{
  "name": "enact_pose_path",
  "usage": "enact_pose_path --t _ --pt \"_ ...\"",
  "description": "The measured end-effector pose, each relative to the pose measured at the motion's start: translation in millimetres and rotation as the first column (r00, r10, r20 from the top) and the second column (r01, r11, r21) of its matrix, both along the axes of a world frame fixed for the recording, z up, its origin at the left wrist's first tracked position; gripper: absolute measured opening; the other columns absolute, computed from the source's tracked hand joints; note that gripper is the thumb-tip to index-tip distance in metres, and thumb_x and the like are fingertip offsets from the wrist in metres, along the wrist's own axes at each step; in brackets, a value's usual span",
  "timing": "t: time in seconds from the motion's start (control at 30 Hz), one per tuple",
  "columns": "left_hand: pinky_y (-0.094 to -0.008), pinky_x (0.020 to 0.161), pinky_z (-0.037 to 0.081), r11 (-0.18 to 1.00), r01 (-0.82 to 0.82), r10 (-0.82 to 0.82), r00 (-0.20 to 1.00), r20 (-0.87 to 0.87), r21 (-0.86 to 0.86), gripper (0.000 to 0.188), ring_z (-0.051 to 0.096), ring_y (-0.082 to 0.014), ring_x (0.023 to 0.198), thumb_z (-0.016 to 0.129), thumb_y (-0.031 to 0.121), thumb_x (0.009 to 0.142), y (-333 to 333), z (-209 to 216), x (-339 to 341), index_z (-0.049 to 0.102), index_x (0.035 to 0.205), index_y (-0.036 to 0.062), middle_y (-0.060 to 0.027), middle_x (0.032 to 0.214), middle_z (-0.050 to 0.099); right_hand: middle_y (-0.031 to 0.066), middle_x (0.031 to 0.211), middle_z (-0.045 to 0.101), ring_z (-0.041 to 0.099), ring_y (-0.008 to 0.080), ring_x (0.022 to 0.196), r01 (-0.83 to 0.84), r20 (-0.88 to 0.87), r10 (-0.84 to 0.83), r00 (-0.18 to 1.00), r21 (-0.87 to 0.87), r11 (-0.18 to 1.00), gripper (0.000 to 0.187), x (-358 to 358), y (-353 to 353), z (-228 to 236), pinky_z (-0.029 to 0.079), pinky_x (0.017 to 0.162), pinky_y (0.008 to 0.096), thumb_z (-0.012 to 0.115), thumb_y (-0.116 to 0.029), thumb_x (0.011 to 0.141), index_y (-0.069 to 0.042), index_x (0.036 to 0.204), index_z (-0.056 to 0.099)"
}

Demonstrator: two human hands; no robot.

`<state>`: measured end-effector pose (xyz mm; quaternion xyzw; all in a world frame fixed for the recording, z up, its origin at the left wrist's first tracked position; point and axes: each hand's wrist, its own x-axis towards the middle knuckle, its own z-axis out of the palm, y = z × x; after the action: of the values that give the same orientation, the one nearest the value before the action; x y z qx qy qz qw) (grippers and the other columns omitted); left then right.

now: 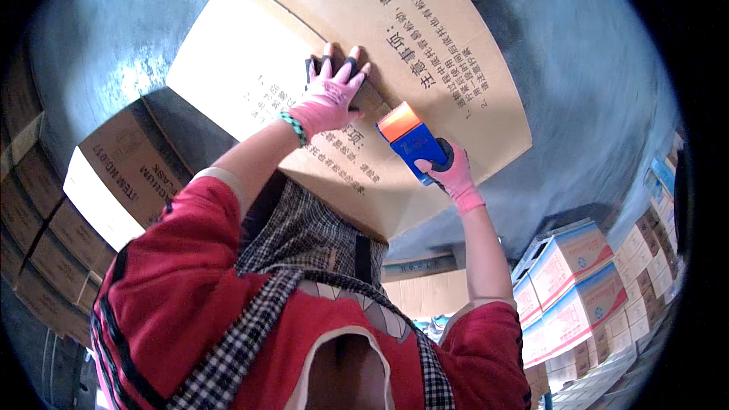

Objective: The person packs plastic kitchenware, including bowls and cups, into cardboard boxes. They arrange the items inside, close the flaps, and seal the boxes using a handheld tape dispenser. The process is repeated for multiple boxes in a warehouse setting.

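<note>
A large brown cardboard box [474,68] with dark printing lies in front of me, its two flaps meeting along a slanting seam. My left hand [330,102], in a pink and black glove, presses flat on the seam with its fingers spread. To its lower right, my right hand [456,176], gloved the same way, is wrapped round the handle of a blue tape dispenser [416,153] with an orange front. The dispenser's front end rests on or just over the seam. A brownish strip [372,100], apparently tape, shows between the left hand and the dispenser.
The worn blue-grey floor [600,68] surrounds the box. At the left stand stacked brown cartons [64,235] and a carton with a raised flap [125,156]. White, red and blue cartons [569,281] are piled at the lower right. My checked apron [307,235] is close to the box's near edge.
</note>
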<state>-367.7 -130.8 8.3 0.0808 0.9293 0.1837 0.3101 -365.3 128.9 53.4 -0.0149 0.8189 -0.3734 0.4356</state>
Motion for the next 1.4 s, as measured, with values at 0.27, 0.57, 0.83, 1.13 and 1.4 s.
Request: enact_pose_path --t 0.27,0.57,0.83,1.13,1.4 --pt "-0.0200 0.056 0.043 -0.063 -0.825 0.277 0.526 0.804 0.561 0.027 0.050 -0.0068 0.065 0.058 0.024 0.078 29.7 -24.5 47.6 0.056 0.090 0.0006 -0.0016 0.077 0.057 0.0098 0.070 0.060 0.057 0.0171 0.063 -0.070 -0.014 0.070 0.997 -0.010 0.998 0.049 -2.8 -9.4 9.8 0.045 0.062 0.0291 0.072 -0.036 0.057 -0.002 0.088 0.056" --pt "-0.0209 0.058 0.044 0.039 -0.784 0.801 0.396 0.450 0.620 0.018 0.054 -0.0119 0.065 0.052 0.016 0.077 -127.0 -11.9 -48.1 0.060 0.081 0.0007 -0.0062 0.076 0.059 0.0133 0.089 0.058 0.056 0.0240 0.083 -0.277 0.052 0.272 0.961 0.123 0.953 0.061 -50.8 -68.7 55.2 0.043 0.076 0.0320 0.073 -0.036 0.055 -0.002 0.100 0.051" --pt "-0.0261 0.065 0.041 0.358 -0.815 0.912 0.410 0.016 0.457 0.027 0.051 -0.0105 0.067 0.056 0.025 0.076 -289.9 -88.3 -133.0 0.061 0.083 -0.0001 -0.0068 0.075 0.061 0.0121 0.074 0.059 0.058 0.0214 0.069 -0.174 0.041 0.171 0.984 0.071 0.982 0.048 -101.7 -172.3 17.3 0.045 0.064 0.0301 0.071 -0.038 0.055 -0.001 0.083 0.056" --pt "-0.0352 0.071 0.044 0.621 -0.770 0.739 0.638 0.215 0.151 0.044 0.056 -0.0281 0.084 0.036 0.037 0.084 -234.9 -74.1 -140.8 0.057 0.089 -0.0020 -0.0156 0.080 0.059 0.0138 0.073 0.060 0.059 0.0226 0.069 -0.156 0.059 0.151 0.987 0.079 0.985 0.049 -107.3 -181.6 8.9 0.045 0.063 0.0308 0.067 -0.043 0.057 0.000 0.079 0.058" --pt "-0.0415 0.080 0.039 0.663 -0.720 0.677 0.694 -0.246 -0.206 0.066 0.050 -0.0379 0.092 0.018 0.048 0.083 -195.9 -66.0 -129.9 0.059 0.086 -0.0032 -0.0240 0.088 0.055 0.0148 0.075 0.060 0.060 0.0229 0.067 -0.210 0.111 0.199 0.974 0.095 0.973 0.052 -114.7 -183.4 14.8 0.047 0.065 0.0310 0.064 -0.047 0.059 0.000 0.082 0.060"
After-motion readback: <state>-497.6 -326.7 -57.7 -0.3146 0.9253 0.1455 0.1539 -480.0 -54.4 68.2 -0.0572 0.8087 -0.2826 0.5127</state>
